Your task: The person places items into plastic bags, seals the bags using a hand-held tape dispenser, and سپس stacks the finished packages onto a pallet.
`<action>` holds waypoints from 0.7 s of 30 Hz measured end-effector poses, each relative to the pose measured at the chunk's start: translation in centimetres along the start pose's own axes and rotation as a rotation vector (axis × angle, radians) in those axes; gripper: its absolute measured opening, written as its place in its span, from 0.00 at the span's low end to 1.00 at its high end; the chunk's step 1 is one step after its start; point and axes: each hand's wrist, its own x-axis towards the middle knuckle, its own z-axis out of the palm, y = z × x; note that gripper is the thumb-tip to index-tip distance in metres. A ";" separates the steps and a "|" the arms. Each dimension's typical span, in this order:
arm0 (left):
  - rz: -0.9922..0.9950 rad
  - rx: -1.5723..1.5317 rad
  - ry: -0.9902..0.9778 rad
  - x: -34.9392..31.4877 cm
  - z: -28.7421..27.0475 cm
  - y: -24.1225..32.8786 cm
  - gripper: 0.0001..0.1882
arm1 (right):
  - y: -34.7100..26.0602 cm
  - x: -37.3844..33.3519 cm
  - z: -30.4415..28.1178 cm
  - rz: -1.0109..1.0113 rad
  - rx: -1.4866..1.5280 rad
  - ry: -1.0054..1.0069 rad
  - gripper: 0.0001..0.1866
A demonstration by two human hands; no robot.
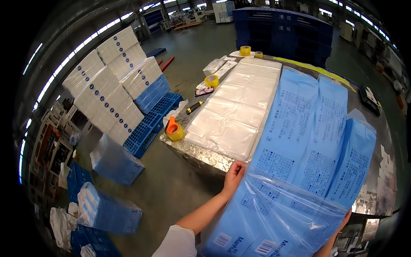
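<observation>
1. From where I stand, three rows of blue packs [295, 124] lie side by side along the desk [201, 155], their near ends reaching past its front edge. That overhang seems to leave the ends free all round.
2. A clear bag [295, 195] covers those near ends, its rim slanting across the packs; the far ends lie bare.
3. The left hand [233, 174] is at the left end of the rim, fingers closed and apparently pinching the film, likely to keep the mouth stretched.
4. The right hand [345, 219] is at the opposite corner, mostly behind the bag and packs. I cannot tell how firmly its fingers close; being level with the rim, it probably steadies that side.
5. Just left of the packs lies a flat pile of clear film [239, 109], apparently placed within easy reach.
6. Beyond the pile's left side are an orange dispenser [173, 128], a cutter [194, 107], a phone [204, 91] and a yellow tape roll [211, 81], set along the margin, perhaps to leave the middle for wide things.
7. On the floor to the left, white bundles [105, 96] stand stacked on a blue pallet [147, 130], presumably for moving together.
</observation>
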 end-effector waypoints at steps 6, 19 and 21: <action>0.172 0.710 -0.006 -1.0 -2.0 0.2 0.18 | 1.3 0.2 -0.6 0.042 0.134 -0.004 0.15; -0.917 0.708 -0.256 0.5 2.4 10.8 0.23 | -3.9 -2.6 -0.5 0.300 0.258 0.042 0.17; -0.951 0.826 -0.279 1.4 2.4 10.9 0.15 | -4.7 -3.0 -1.2 0.335 0.241 0.042 0.17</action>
